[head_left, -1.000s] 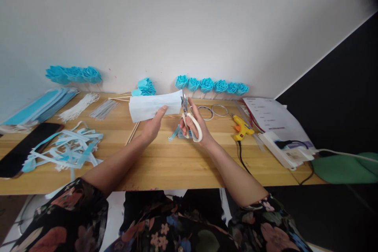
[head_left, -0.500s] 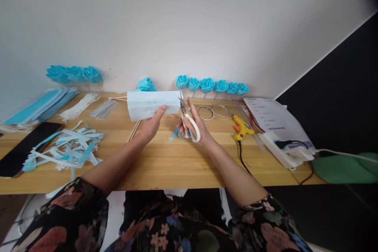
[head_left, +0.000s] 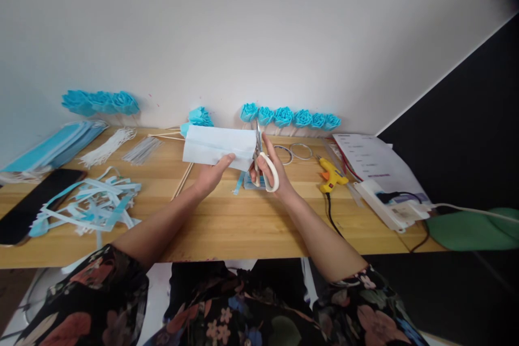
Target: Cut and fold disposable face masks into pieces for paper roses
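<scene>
My left hand [head_left: 213,175] pinches the lower edge of a pale blue face mask sheet [head_left: 214,143], thumb on top and fingers hidden beneath. In my right hand [head_left: 275,170] is a pair of scissors [head_left: 270,172] with white handles, its metal blades pointing away from me at the sheet's right edge. Whether the blades have cut into it I cannot tell. Under my right hand lies a small bluish item [head_left: 253,181], partly covered. Behind the sheet stands a blue fabric flower [head_left: 200,116], its lower part hidden.
Blue flowers [head_left: 284,117] line the wall. To the left lie stacked masks [head_left: 60,143], white ear loops [head_left: 107,147], grey wires [head_left: 141,150], cut strips [head_left: 93,203] and a phone [head_left: 36,205]. On the right are tape rings [head_left: 301,151], a yellow glue gun [head_left: 332,174], a power strip [head_left: 391,208] and paper [head_left: 373,157].
The sheet and my left hand have shifted slightly right. The scissors have turned more upright, with their blades now at the sheet's right edge.
</scene>
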{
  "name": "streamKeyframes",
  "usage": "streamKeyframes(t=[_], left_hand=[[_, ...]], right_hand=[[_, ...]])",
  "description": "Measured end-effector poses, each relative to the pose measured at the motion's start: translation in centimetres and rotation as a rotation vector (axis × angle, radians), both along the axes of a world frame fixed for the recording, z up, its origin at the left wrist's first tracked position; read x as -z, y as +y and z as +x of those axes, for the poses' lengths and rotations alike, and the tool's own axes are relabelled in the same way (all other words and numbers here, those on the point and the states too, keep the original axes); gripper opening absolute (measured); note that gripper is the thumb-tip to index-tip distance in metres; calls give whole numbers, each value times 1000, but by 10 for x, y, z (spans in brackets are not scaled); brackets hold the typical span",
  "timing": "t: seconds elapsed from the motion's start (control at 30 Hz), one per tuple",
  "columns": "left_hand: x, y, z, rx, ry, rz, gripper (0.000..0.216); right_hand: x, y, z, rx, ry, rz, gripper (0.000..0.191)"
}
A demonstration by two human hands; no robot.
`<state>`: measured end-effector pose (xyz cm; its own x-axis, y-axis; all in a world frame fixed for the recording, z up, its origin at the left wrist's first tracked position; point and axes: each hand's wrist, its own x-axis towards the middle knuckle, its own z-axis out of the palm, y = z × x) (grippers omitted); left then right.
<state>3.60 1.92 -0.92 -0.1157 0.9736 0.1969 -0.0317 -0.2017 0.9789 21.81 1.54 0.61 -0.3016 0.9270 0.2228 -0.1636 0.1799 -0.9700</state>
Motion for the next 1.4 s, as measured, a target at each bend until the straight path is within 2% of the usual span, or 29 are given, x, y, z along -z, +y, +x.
streamKeyframes(t=[0.33, 0.83, 1.03, 1.2, 1.4], left_hand=[[8, 0, 4, 17, 22, -21, 44], [2, -3, 6, 14, 26, -48, 49], [6, 0, 5, 26, 9, -33, 46], [6, 12, 3, 29, -162, 68, 43], [-5, 21, 3, 50, -452, 6, 43]], right_hand=[[-2, 0, 2, 58, -20, -30, 103], [-3, -1, 1, 76, 3, -16, 105], [-3, -1, 1, 99, 25, -28, 104], [-4, 3, 3, 124, 128, -12, 106], [-7, 3, 5, 119, 147, -9, 107]])
